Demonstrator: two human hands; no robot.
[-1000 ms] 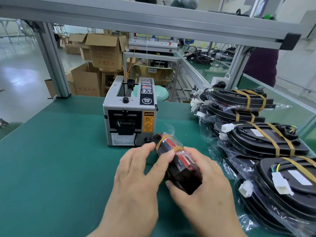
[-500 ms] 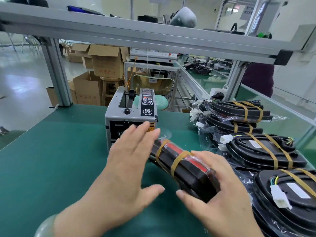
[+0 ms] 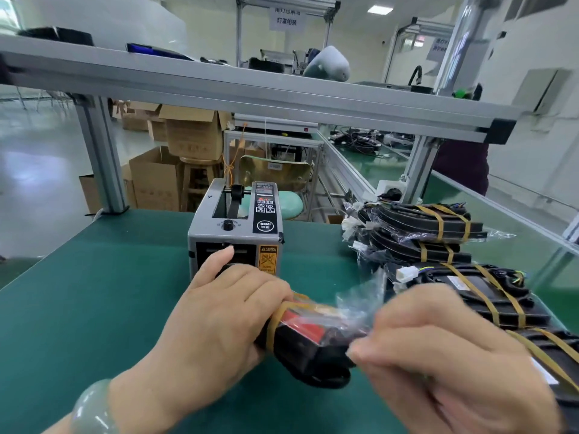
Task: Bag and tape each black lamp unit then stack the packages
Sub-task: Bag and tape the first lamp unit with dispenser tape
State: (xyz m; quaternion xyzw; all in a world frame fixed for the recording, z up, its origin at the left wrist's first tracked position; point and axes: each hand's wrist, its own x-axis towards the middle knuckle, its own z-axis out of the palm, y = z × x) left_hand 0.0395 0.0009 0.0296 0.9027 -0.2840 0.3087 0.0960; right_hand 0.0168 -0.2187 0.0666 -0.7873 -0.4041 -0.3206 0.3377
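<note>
A black lamp unit point(image 3: 308, 346) with a red lens lies in a clear plastic bag, bound by amber tape bands, low in the middle of the head view. My left hand point(image 3: 219, 317) grips its left end, with the index finger stretched toward the tape dispenser's slot. My right hand point(image 3: 438, 355), blurred, pinches the bag's loose end at the unit's right side. Stacks of bagged, taped lamp units point(image 3: 438, 233) lie to the right, and a nearer one point(image 3: 488, 296) sits just behind my right hand.
A grey automatic tape dispenser point(image 3: 235, 227) stands on the green table mat point(image 3: 94, 292) right behind my left hand. An aluminium frame rail point(image 3: 250, 95) crosses overhead. Cardboard boxes point(image 3: 188, 133) and a stool stand beyond the table's far edge.
My left hand went from hovering open above the package to gripping its left end. My right hand shifted from the unit's body to the bag's loose end. The package turned more crosswise.
</note>
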